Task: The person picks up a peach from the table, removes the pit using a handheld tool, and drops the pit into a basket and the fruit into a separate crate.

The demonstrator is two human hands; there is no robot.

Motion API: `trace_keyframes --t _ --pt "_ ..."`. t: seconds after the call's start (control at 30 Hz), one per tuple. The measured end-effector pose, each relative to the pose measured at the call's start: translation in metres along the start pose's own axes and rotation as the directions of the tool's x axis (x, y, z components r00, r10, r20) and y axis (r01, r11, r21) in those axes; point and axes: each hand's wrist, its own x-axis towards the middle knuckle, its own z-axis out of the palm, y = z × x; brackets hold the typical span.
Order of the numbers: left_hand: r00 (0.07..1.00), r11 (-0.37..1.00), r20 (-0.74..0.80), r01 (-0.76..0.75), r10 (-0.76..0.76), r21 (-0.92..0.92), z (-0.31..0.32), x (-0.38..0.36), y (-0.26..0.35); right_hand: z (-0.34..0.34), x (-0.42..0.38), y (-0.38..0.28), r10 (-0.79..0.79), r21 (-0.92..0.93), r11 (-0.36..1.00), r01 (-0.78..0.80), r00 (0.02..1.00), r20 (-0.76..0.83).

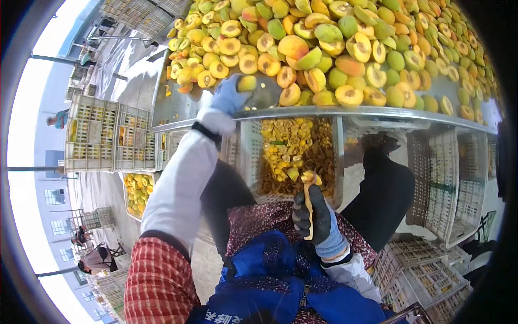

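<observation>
My left hand (229,96), in a light blue glove, is at the near edge of the metal table (178,110), its fingers closed on a yellow-green peach half (247,83). My right hand (315,216), in a dark-palmed glove, grips a wooden-handled tool (309,208) held upright above my lap. Yellow-orange fruit flesh sits at the tool's top end and hides its tip. Many halved peaches (291,48) are heaped on the table. Below its edge, between my knees, a crate (339,162) holds yellow scraps and brown pits.
Stacked crates (91,132) stand at the left, near a crate of yellow fruit (138,189). Upright crates (443,189) and more stacks (421,270) are at the right. Other people (99,259) sit far off at the left. The table's metal rim runs across above my knees.
</observation>
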Motion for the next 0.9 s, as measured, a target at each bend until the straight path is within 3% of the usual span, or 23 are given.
trace_keyframes --t 0.07,0.1,0.13,0.2,0.27,0.33,0.4,0.43,0.47,0.5,0.53,0.57,0.6,0.63,0.67,0.7,0.73,0.77,0.8,0.87,0.9 --pt "0.966 0.962 -0.050 -0.258 0.255 -0.087 -0.017 -0.068 0.069 0.018 -0.005 -0.002 -0.092 -0.156 0.985 0.078 0.992 -0.083" --pt "0.948 0.932 -0.053 -0.318 0.313 -0.176 -0.017 -0.101 0.093 0.024 -0.009 -0.004 -0.054 -0.153 0.987 0.055 0.998 0.011" --pt "0.926 0.890 -0.066 -0.375 0.371 -0.259 -0.017 -0.129 0.112 0.025 -0.010 -0.004 -0.050 -0.156 0.986 0.050 0.999 0.004" --pt "0.955 0.918 0.047 -0.267 0.292 -0.292 -0.023 -0.177 0.142 0.028 -0.011 0.002 -0.014 -0.236 0.971 0.034 0.996 0.088" --pt "0.975 0.911 -0.023 -0.215 0.221 -0.353 -0.021 -0.202 0.142 0.035 -0.004 0.007 -0.096 -0.354 0.930 0.099 0.995 0.024" --pt "0.986 0.892 -0.084 -0.165 0.143 -0.420 -0.021 -0.219 0.140 0.041 0.000 0.011 -0.198 -0.184 0.973 0.137 0.907 -0.371" --pt "0.958 0.906 -0.157 -0.279 0.239 -0.318 -0.022 -0.232 0.136 0.032 -0.001 0.019 -0.183 -0.198 0.973 0.120 0.922 -0.341" --pt "0.948 0.889 -0.118 -0.320 0.297 -0.329 -0.023 -0.238 0.138 0.017 0.004 0.027 -0.317 -0.518 0.840 0.159 0.920 -0.232" --pt "0.939 0.856 -0.069 -0.337 0.338 -0.392 -0.021 -0.244 0.139 0.007 0.006 0.032 -0.406 -0.773 0.601 0.204 0.911 -0.076" --pt "0.949 0.769 -0.072 -0.292 0.308 -0.568 -0.018 -0.248 0.140 0.020 0.002 0.035 -0.374 -0.677 0.716 0.171 0.912 -0.165" --pt "0.959 0.651 -0.069 -0.239 0.276 -0.720 -0.016 -0.252 0.142 0.029 -0.002 0.037 -0.372 -0.681 0.712 0.169 0.914 -0.162" --pt "0.958 0.651 -0.075 -0.243 0.276 -0.719 -0.015 -0.257 0.149 0.039 -0.005 0.039 -0.441 -0.663 0.703 0.257 0.889 -0.124" --pt "0.999 0.300 -0.010 -0.025 0.050 -0.954 -0.015 -0.263 0.159 0.046 -0.008 0.040 -0.509 -0.640 0.688 0.343 0.856 -0.088" --pt "0.981 -0.149 0.149 0.130 -0.127 -0.980 -0.015 -0.268 0.164 0.044 -0.018 0.030 -0.382 -0.590 0.747 0.308 0.924 -0.002" --pt "0.980 -0.151 0.148 0.128 -0.130 -0.980 -0.010 -0.268 0.163 0.038 -0.013 0.035 -0.380 -0.591 0.746 0.305 0.925 -0.002" --pt "0.971 -0.002 0.168 0.170 -0.171 -0.985 -0.001 -0.267 0.156 0.028 -0.002 0.042 -0.572 -0.758 0.435 0.487 0.799 0.185" --pt "0.960 0.145 0.182 0.216 -0.214 -0.966 0.007 -0.266 0.148 0.026 0.003 0.046 -0.662 -0.809 0.054 0.586 0.627 0.411" --pt "0.958 -0.030 0.190 0.188 -0.213 -0.982 0.018 -0.269 0.139 0.028 -0.004 0.041 -0.597 -0.889 0.043 0.455 0.726 0.343" --pt "0.961 -0.095 0.201 0.186 -0.192 -0.978 0.017 -0.268 0.138 0.024 -0.009 0.039 -0.594 -0.891 0.043 0.451 0.729 0.340" --pt "0.948 -0.123 0.182 0.154 -0.262 -0.980 0.014 -0.268 0.140 0.018 -0.016 0.039 -0.540 -0.744 -0.554 0.374 0.518 0.663" --pt "0.947 -0.124 0.182 0.154 -0.265 -0.980 0.013 -0.268 0.141 0.046 -0.032 0.045 -0.623 -0.917 -0.248 0.313 0.673 0.399"
